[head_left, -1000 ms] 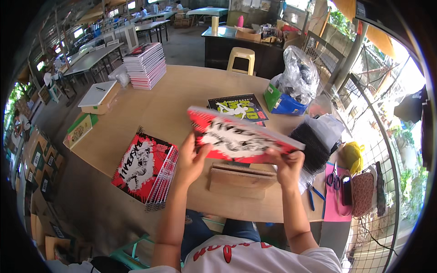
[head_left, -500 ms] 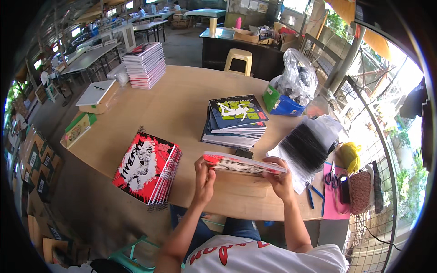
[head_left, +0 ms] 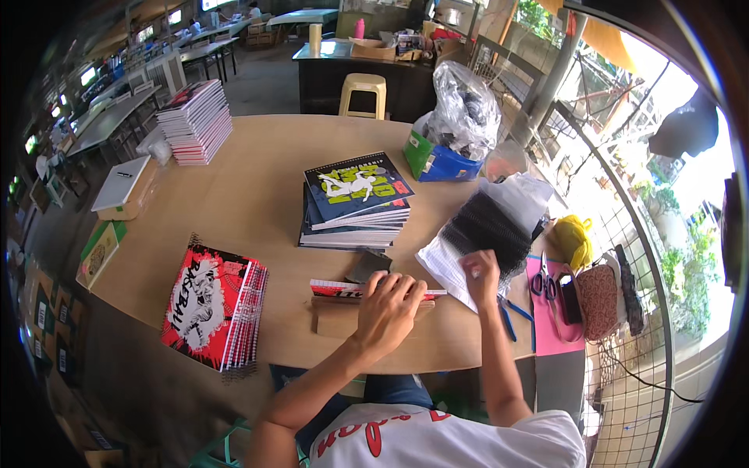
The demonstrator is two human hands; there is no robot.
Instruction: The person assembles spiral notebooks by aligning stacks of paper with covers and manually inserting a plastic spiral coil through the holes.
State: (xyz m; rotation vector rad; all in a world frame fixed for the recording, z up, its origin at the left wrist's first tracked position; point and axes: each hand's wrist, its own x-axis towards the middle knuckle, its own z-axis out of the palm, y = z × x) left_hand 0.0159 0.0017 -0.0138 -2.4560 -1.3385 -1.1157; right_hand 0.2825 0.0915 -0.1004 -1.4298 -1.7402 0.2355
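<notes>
A red, black and white notebook (head_left: 334, 288) stands nearly upright on its edge, against a low wooden block (head_left: 333, 318) at the table's near side. My left hand (head_left: 388, 306) is closed over its top edge, fingers on the far side. To the right, my right hand (head_left: 481, 273) hovers at the near edge of a bundle of black binding coils (head_left: 488, 230) on white sheeting, its fingers curled; whether it pinches anything is too small to see. Beyond the notebook lies a small dark piece (head_left: 368, 266). Finished-looking red spiral notebooks (head_left: 204, 304) are stacked at left.
Dark-covered notebooks (head_left: 355, 187) are piled mid-table, with a taller stack (head_left: 195, 125) far left. A blue box (head_left: 452, 165) holds a clear plastic bag. Pliers (head_left: 511, 320), scissors (head_left: 544, 281), a phone (head_left: 570, 303) and a yellow bundle (head_left: 575, 242) lie at right.
The notebook, held tilted in both hands before, now stands lower by the wooden block under my left hand alone. My right hand has let go and moved to the coils. The view has shifted right.
</notes>
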